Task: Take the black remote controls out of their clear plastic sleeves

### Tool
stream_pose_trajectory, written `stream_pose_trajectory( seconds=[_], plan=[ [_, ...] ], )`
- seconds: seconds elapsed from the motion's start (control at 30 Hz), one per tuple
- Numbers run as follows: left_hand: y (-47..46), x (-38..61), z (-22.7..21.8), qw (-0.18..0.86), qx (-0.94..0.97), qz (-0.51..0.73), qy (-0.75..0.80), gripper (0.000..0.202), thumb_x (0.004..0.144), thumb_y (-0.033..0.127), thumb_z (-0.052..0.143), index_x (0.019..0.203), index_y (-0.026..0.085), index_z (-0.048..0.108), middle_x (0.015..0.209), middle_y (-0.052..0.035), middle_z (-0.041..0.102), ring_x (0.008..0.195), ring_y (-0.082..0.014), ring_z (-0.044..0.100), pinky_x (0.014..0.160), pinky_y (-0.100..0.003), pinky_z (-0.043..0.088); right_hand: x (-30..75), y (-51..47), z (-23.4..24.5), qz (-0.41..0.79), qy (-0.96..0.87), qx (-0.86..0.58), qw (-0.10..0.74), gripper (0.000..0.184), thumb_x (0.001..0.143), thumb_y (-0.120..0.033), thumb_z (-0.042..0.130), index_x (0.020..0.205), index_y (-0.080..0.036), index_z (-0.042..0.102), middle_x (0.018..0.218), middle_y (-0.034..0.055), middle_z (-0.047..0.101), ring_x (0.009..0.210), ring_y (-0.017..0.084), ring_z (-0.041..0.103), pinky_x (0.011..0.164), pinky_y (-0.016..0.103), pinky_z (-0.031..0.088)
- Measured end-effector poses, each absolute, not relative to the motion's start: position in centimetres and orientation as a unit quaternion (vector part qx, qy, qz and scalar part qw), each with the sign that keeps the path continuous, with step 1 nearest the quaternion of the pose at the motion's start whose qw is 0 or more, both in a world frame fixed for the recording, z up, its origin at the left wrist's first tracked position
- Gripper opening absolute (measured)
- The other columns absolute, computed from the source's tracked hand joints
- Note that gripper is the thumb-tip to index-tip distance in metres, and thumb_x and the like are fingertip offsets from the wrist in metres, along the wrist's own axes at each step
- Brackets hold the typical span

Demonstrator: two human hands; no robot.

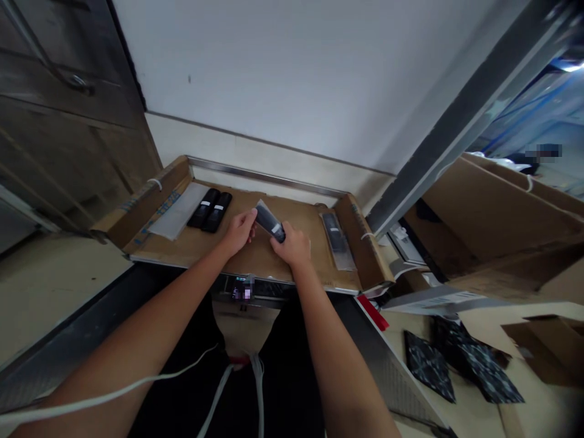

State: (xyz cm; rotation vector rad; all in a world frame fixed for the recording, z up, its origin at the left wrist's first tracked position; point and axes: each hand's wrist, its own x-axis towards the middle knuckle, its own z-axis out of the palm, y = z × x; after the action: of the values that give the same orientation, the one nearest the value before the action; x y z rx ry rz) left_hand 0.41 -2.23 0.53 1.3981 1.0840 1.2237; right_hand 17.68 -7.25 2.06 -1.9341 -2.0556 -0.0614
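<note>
A slim black item with a white label (271,222), in a clear plastic sleeve, is held above the middle of a cardboard tray (246,258). My right hand (294,244) wraps round its lower end, thumb on top. At the upper left end, my left hand (241,231) pinches the sleeve's edge. Two similar black items with white labels, one on the left (202,208) and one beside it (217,212), lie unwrapped on the tray. Left of them rests a pile of flat, clear plastic sleeves (177,213). Another sleeved black item (336,237) lies at the tray's right side.
Folded cardboard walls, left (141,198) and right (365,246), border the tray. A white wall (274,79) rises behind it. Large cardboard boxes (502,225) stand at the right, with dark patterned bags (474,365) on the floor. A white cable (137,384) crosses my left arm.
</note>
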Motion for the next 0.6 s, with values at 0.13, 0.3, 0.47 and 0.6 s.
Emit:
stream_pose_trajectory(
  seconds=[0.13, 0.3, 0.47, 0.6],
  plan=[
    [-2.0, 0.5, 0.7, 0.433, 0.583, 0.501, 0.471, 0.057, 0.091, 0.067, 0.036, 0.061, 0.02, 0.047, 0.046, 0.0026, 0.046, 0.04, -0.01, 0.043, 0.04, -0.024, 0.032, 17.4, -7.5, 2.5, -0.009, -0.717, -0.685, 0.132, 0.038, 0.088, -0.047, 0.055, 0.118, -0.024, 0.058, 0.107, 0.0097, 0.068, 0.1, 0.026, 0.062, 0.078, 0.032, 0.043],
    [-1.4, 0.4, 0.1, 0.395, 0.587, 0.493, 0.507, 0.063, 0.095, 0.064, 0.026, 0.056, 0.02, 0.048, 0.044, 0.0006, 0.048, 0.043, -0.0118, 0.046, 0.046, -0.026, 0.034, 17.3, -7.6, 2.5, -0.005, -0.714, -0.688, 0.13, 0.039, 0.088, -0.05, 0.055, 0.117, -0.024, 0.059, 0.107, 0.0092, 0.068, 0.1, 0.027, 0.063, 0.077, 0.032, 0.045],
    [-1.2, 0.1, -0.2, 0.294, 0.63, 0.47, 0.545, 0.064, 0.098, 0.055, 0.021, 0.057, 0.019, 0.054, 0.051, -0.0039, 0.056, 0.053, -0.016, 0.055, 0.055, -0.028, 0.036, 17.3, -7.4, 2.4, -0.007, -0.712, -0.692, 0.12, 0.039, 0.089, -0.052, 0.054, 0.116, -0.023, 0.057, 0.104, 0.0104, 0.069, 0.097, 0.027, 0.064, 0.078, 0.034, 0.046],
    [-1.7, 0.5, 0.8, 0.192, 0.657, 0.436, 0.585, 0.058, 0.1, 0.044, 0.025, 0.065, 0.017, 0.062, 0.063, -0.0095, 0.066, 0.064, -0.0199, 0.06, 0.061, -0.03, 0.035, 17.0, -7.4, 2.6, -0.011, -0.692, -0.713, 0.116, 0.04, 0.09, -0.05, 0.054, 0.118, -0.021, 0.053, 0.104, 0.012, 0.068, 0.097, 0.028, 0.065, 0.079, 0.036, 0.047]
  ],
)
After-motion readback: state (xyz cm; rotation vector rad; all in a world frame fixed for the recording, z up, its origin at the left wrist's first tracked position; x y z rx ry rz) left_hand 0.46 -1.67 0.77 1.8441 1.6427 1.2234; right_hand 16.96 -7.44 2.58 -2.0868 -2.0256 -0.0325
